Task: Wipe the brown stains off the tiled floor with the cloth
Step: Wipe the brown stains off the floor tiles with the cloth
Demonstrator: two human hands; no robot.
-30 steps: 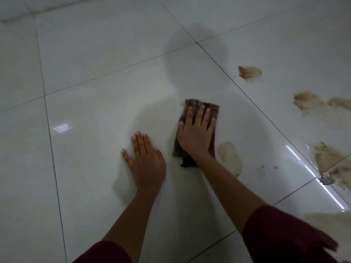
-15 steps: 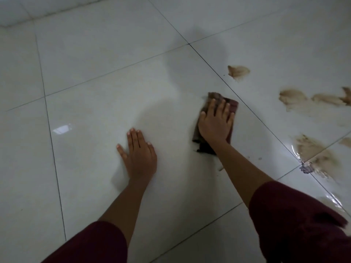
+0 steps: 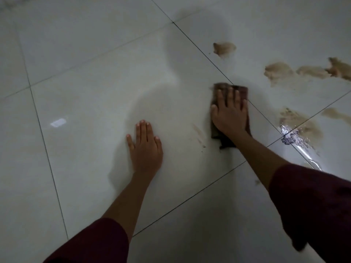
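In the head view, the folded brown cloth point(image 3: 230, 112) is seen carried rightward across the white tiled floor point(image 3: 95, 82) since a second ago, onto the dark grout line. The faint patch formerly beside it is gone; only a thin brown streak point(image 3: 198, 135) is left, just left of the right hand point(image 3: 229, 113). Its straight fingers are pressed flat on the cloth, slightly fanned. The cloth's long axis runs from wrist to fingertips, pointing away. Larger brown stains point(image 3: 279, 72) lie beyond and right of the fingertips, untouched. The left hand point(image 3: 145, 147) is laid flat, fingers together.
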